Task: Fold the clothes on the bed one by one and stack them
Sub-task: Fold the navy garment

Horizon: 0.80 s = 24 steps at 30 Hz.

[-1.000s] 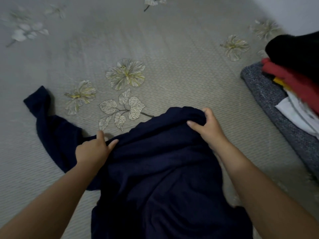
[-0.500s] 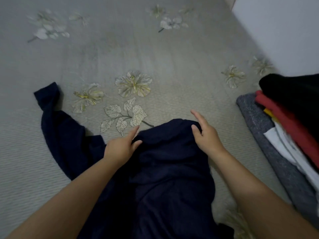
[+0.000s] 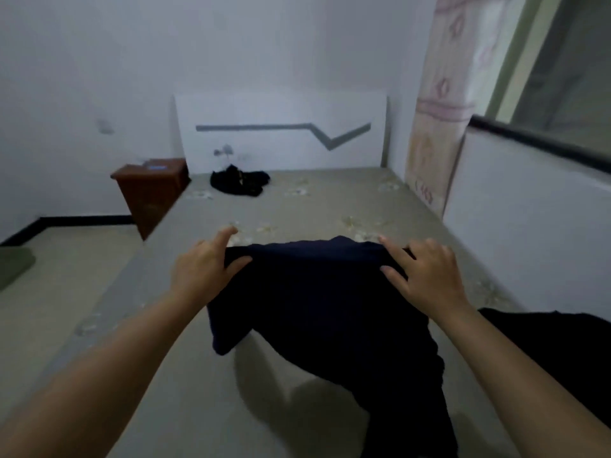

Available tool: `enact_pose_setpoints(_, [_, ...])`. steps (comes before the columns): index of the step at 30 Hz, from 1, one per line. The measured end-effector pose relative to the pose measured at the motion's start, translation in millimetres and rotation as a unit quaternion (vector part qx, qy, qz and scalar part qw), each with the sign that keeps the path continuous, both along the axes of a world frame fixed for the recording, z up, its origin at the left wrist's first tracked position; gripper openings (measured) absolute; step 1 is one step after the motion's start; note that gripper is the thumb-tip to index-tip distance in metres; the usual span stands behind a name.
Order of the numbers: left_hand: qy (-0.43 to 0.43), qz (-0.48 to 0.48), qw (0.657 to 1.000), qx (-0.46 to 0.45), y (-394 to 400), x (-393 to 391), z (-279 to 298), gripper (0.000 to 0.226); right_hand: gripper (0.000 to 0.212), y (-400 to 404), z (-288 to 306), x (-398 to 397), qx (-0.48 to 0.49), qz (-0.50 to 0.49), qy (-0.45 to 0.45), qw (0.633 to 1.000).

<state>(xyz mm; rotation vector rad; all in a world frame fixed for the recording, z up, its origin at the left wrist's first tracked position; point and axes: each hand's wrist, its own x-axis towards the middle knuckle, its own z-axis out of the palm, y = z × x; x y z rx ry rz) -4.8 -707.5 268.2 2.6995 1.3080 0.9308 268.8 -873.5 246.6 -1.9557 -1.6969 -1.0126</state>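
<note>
Both hands lift a navy garment (image 3: 317,292) above the bed (image 3: 330,200): left hand (image 3: 201,269) and right hand (image 3: 426,276) each pinch its top edge, fold unfinished. A black heap (image 3: 239,181) (near the headboard) likely awaits folding.

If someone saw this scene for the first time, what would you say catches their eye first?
First, the navy garment held up above the bed in the foreground, the left hand and right hand each gripping a top corner. Next, a crumpled pile of black clothes at the far end of the bed, below the white headboard with its grey zigzag stripe. A brown bedside cabinet stands at the left.
</note>
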Motion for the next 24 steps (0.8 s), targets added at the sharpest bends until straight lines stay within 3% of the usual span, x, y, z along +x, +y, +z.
enact_pose_setpoints(3, [-0.06,-0.029,0.997,0.038,-28.2,-49.9,39.7,0.052,0.039,-31.8,44.7,-48.6,0.084,0.001,-0.026,0.996])
enact_pose_setpoints(11, [-0.182,-0.09,0.977,0.06,-112.3,-173.1,94.1,0.053,0.047,-126.0,104.5,-182.1,0.187,-0.073,-0.096,0.975])
enact_pose_setpoints(16, [-0.116,-0.122,0.954,0.246,-126.2,-231.7,128.8,0.043,0.052,-153.6,141.2,-220.0,0.198,-0.061,-0.115,0.972])
enact_pose_setpoints(18, [-0.092,-0.118,0.945,0.292,-123.3,-247.2,140.1,0.051,0.054,-155.1,152.9,-229.2,0.177,-0.056,-0.109,0.977])
enact_pose_setpoints(21, [-0.055,-0.097,0.937,0.331,-108.3,-261.4,140.9,0.053,0.057,-144.7,156.0,-235.7,0.134,-0.044,-0.091,0.986])
enact_pose_setpoints(24, [0.013,-0.095,0.945,0.313,-89.7,-262.5,119.6,0.056,0.065,-120.7,132.2,-231.1,0.078,-0.03,-0.067,0.994])
